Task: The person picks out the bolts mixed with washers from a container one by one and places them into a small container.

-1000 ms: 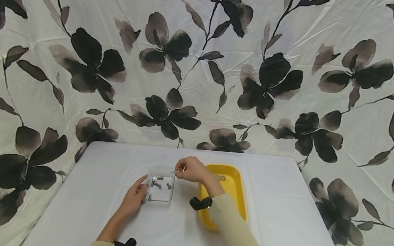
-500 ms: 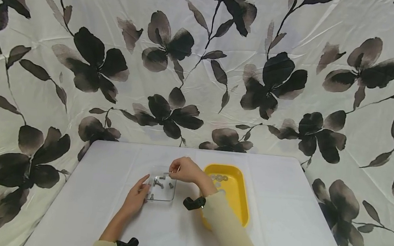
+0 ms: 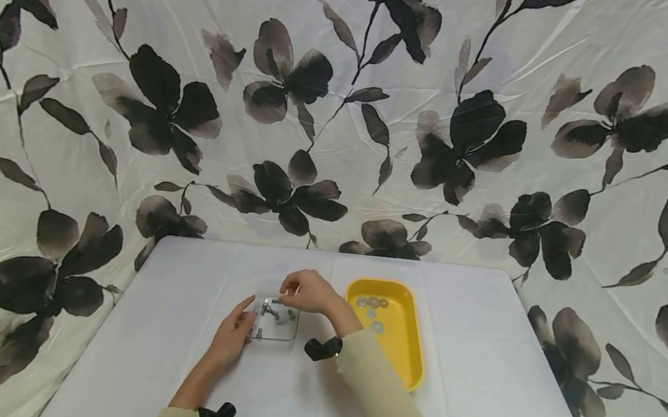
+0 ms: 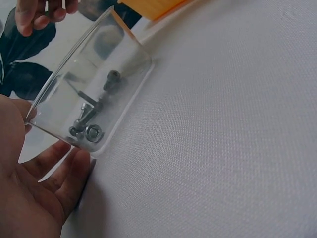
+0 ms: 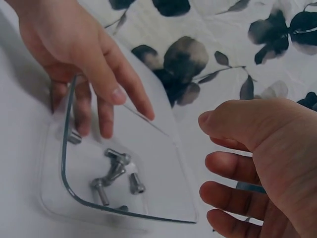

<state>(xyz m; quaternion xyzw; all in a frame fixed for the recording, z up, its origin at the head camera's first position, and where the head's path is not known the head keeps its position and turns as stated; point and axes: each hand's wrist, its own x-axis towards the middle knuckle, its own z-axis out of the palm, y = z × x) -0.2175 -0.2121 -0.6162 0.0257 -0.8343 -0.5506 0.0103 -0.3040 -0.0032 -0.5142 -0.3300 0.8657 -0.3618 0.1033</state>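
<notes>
A clear plastic box (image 3: 287, 331) stands on the white-covered table with several metal bolts (image 5: 115, 163) in it. My left hand (image 3: 233, 331) holds the box at its left side, the thumb near the rim (image 4: 63, 62) and the other fingers against the outer wall. Over the box's far right corner hovers my right hand (image 3: 311, 292). Its fingers (image 5: 230, 166) are loosely bent, the thumb apart from them, with nothing between. In the left wrist view the bolts lie bunched toward the left-hand end of the box.
To the right of the box is a yellow tray (image 3: 415, 353) with several flat washers (image 3: 374, 302) toward its far end; my right forearm (image 3: 389, 404) passes over its near left side. Patterned floral cloth (image 3: 344, 114) hangs behind the table (image 3: 489, 361).
My right hand has moved left from beside the tray to over the box, and the slim bolt it pinched is out of its fingers. The left hand keeps its hold.
</notes>
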